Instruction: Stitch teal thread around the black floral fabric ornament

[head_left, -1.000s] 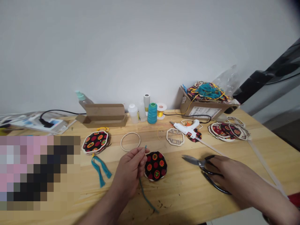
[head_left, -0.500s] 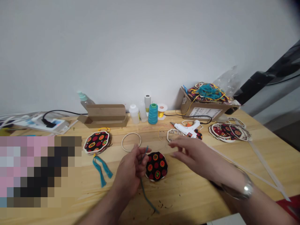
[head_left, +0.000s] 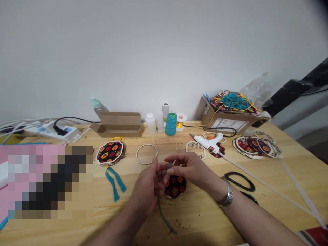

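Observation:
My left hand [head_left: 151,182] is closed on a bundle of teal thread [head_left: 164,217], whose tail hangs down onto the table. At the thread's upper end, the fingers of my right hand [head_left: 186,167] are pinched, touching it close to my left fingertips. Just under both hands lies a dark patterned fabric piece [head_left: 175,191] with a scalloped edge, partly covered by them. Beyond my left hand rests a thin wooden ring [head_left: 147,154]. Off to the left is a stack of framed patterned pieces [head_left: 110,152] with a teal tassel [head_left: 115,184].
A white glue gun [head_left: 208,141] lies behind my right hand, and black-handled scissors [head_left: 241,181] sit beside my right forearm. At the back stand a teal thread cone [head_left: 171,124], white bottles [head_left: 150,123], an open cardboard box [head_left: 120,124] and a filled carton [head_left: 228,124].
My right hand has moved left to meet my left hand and closed at the thread's upper end. The scissors beside my right forearm have come into view.

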Tool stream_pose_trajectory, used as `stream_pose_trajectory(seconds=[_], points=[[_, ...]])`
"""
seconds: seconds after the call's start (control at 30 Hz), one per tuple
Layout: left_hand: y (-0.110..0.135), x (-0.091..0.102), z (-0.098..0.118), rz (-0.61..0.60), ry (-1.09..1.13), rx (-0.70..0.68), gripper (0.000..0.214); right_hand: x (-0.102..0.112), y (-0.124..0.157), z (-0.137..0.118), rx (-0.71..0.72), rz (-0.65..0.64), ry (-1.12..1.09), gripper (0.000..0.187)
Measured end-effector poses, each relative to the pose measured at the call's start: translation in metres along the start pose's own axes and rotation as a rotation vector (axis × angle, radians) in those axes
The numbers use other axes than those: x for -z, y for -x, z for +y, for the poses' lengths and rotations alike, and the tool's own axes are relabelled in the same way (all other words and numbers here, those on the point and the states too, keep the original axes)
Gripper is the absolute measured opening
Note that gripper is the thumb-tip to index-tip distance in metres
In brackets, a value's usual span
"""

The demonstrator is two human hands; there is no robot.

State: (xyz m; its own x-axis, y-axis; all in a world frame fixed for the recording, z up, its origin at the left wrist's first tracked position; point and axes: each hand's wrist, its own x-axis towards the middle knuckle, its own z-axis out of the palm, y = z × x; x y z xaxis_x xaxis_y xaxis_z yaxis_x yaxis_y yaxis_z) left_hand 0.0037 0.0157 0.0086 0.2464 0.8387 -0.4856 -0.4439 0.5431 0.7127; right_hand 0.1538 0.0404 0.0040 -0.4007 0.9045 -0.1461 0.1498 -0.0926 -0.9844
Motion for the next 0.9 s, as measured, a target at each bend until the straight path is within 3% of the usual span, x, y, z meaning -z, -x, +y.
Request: stream_pose_trajectory(seconds=[0.27, 0.5, 0.9], points=[[0.0015, -0.0017, 0.0005, -0.078, 0.001, 0.04, 0.042, -0.0006, -0.0033, -0.0037, 0.159, 0.176, 0.076, 0.009], [0.0018, -0.0011, -0.0031, -0.154, -0.101, -0.076, 0.025, 0.0012, -0.0018, -0.009, 0.108, 0.208, 0.087, 0.009], [0.0002, -0.0019, -0.0037, -0.088, -0.239, -0.1, 0.021, -0.0008, -0.0024, -0.0041, 0.154, 0.204, 0.172, 0.01]])
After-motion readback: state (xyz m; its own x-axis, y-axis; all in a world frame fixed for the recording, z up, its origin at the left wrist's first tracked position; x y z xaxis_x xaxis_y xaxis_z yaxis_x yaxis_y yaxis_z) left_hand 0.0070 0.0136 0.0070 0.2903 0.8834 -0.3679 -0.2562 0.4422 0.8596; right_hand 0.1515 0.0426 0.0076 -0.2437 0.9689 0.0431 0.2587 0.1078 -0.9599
